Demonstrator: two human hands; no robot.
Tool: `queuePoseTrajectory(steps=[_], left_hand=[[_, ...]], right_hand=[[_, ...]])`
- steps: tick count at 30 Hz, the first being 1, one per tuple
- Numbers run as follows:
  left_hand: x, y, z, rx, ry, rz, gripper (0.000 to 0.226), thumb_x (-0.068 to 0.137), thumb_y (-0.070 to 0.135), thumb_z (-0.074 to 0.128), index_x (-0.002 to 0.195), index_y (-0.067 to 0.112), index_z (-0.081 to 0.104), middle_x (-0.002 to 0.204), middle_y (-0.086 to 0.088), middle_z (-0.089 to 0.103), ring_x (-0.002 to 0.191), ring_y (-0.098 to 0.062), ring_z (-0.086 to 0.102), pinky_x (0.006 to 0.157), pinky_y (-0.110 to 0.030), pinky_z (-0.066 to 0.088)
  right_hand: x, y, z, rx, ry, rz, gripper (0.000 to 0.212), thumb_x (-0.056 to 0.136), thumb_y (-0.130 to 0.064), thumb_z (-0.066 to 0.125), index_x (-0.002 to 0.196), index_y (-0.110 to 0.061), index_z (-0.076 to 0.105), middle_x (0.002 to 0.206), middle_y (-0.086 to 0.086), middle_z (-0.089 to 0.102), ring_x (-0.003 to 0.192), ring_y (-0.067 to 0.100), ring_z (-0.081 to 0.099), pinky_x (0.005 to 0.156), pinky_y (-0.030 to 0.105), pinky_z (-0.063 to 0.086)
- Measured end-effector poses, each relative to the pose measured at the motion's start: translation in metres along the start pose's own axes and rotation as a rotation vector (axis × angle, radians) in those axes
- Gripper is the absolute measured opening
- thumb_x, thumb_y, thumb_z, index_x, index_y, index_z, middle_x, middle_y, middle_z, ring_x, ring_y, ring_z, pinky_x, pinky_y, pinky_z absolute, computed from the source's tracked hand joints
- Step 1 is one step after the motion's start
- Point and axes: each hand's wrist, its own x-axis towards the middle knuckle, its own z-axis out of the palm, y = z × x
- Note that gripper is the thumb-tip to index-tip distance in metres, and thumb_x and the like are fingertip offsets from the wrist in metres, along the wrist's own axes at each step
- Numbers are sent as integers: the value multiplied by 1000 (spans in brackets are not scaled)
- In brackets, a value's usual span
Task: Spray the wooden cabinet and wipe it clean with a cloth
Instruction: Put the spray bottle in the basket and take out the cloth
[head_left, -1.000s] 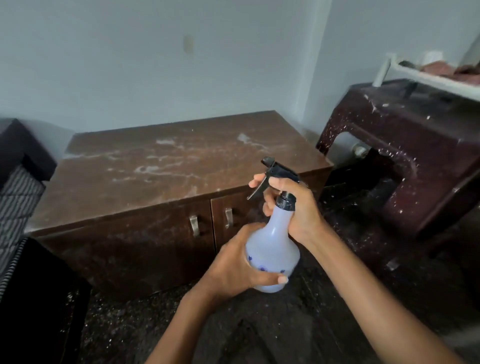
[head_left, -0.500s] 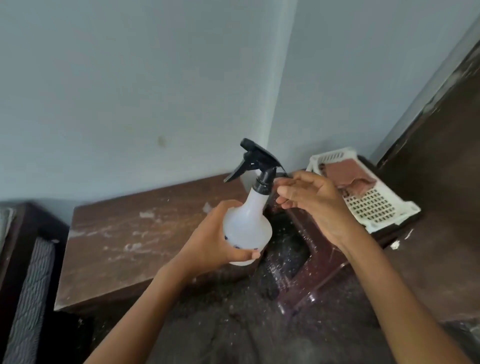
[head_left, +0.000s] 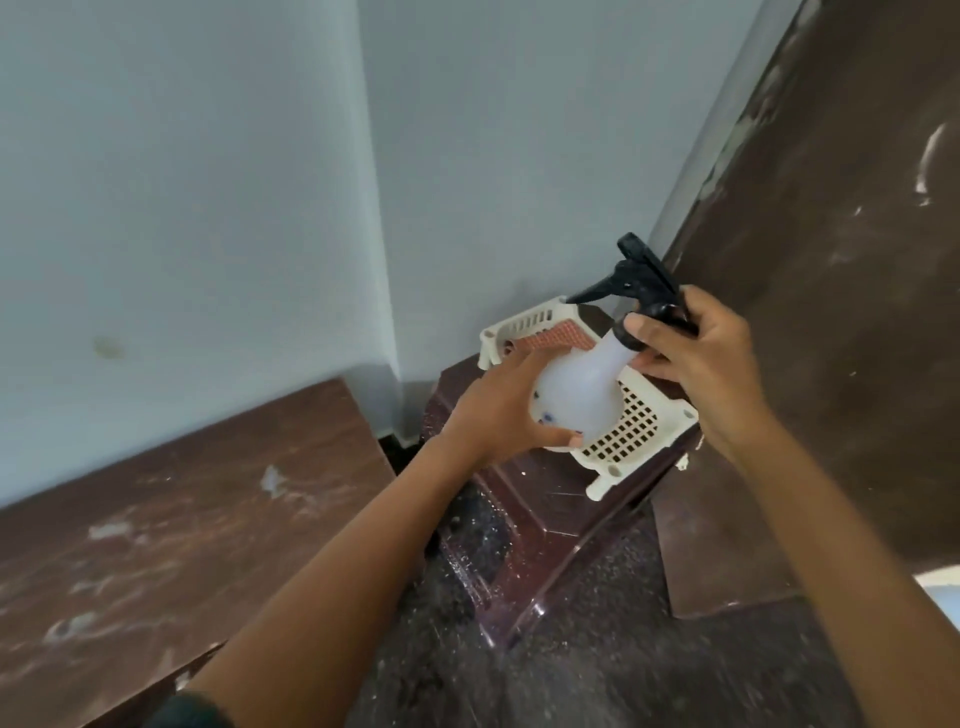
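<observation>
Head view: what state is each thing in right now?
Spray bottle: tilted, held in the air by both hands.
Left hand: grips the bottle's body.
Right hand: curled round the black spray head.
Wooden cabinet: top streaked with white dust.
White basket: on the dark stool, reddish cloth inside.

Illumination is moderate, soft and even; its source is out of frame. Shadows are faint. Small highlights glint on the glossy maroon stool (head_left: 545, 519). Wide-angle distortion bends the wall corner (head_left: 375, 208). The wooden cabinet (head_left: 156, 545), lower left, is blurred.
</observation>
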Motion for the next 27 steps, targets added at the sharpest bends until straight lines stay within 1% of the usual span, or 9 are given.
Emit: queuePoseTrajectory(steps=[5, 8, 13, 16, 18, 20, 22, 23, 27], left_hand=[[30, -6, 41, 352, 39, 105, 57, 84, 35, 60, 136, 24, 40, 133, -3, 51, 120, -23, 49, 96, -39, 41], [39, -12, 49, 459, 12, 90, 40, 87, 27, 52, 127, 25, 51, 129, -1, 54, 122, -23, 44, 101, -40, 33], [42, -25, 56, 486, -73, -6, 36, 89, 25, 49, 123, 27, 55, 130, 3, 52, 129, -20, 37, 113, -45, 19], [43, -35, 55, 459, -111, -51, 35, 88, 24, 49, 122, 29, 56, 132, 3, 51, 132, -20, 35, 115, -47, 15], [43, -42, 50, 456, -97, -60, 34, 88, 24, 48, 121, 29, 57, 134, 3, 52, 132, -21, 35, 114, -48, 14], [47, -50, 40, 478, -83, -63, 34, 88, 24, 48, 120, 29, 58, 134, 3, 53, 131, -21, 38, 114, -48, 16], [51, -61, 29, 500, -75, -92, 36, 86, 23, 47, 120, 29, 58, 132, 3, 55, 130, -22, 39, 113, -49, 18], [50, -66, 23, 508, -84, -115, 36, 86, 23, 47, 119, 29, 59, 131, 2, 55, 129, -23, 40, 113, -49, 19], [40, -80, 6, 511, -81, -160, 34, 86, 22, 48, 118, 28, 60, 129, 2, 56, 127, -25, 40, 112, -50, 20]], right_hand=[[18, 45, -25, -153, 256, 15, 11, 86, -11, 65, 86, -18, 57, 81, -4, 61, 83, 23, 64, 79, 45, 57], [34, 74, -31, -270, 339, 36, 13, 85, -14, 67, 93, -14, 57, 81, -5, 60, 82, 21, 60, 80, 52, 53], [47, 112, -23, -423, 354, 95, 24, 85, -20, 66, 105, -11, 57, 101, 5, 63, 95, 31, 63, 75, 55, 54], [54, 106, -19, -563, 349, 125, 36, 82, -26, 70, 111, -9, 57, 112, 14, 62, 102, 33, 60, 80, 46, 53], [43, 90, -13, -768, 477, 9, 51, 78, -31, 73, 119, -9, 54, 120, 16, 54, 108, 30, 54, 81, 40, 49], [20, 75, 4, -955, 656, -364, 37, 80, -26, 69, 110, -8, 60, 110, 18, 56, 96, 29, 54, 73, 34, 46], [10, 79, 31, -1005, 587, -671, 11, 81, -12, 63, 89, -5, 65, 94, 16, 61, 82, 26, 52, 63, 28, 40], [11, 88, 44, -991, 496, -722, 5, 80, -7, 61, 82, -4, 65, 88, 14, 62, 80, 25, 51, 61, 28, 38], [43, 136, 85, -898, 194, -524, 7, 76, 5, 63, 72, -1, 62, 77, 13, 62, 74, 28, 58, 52, 33, 48]])
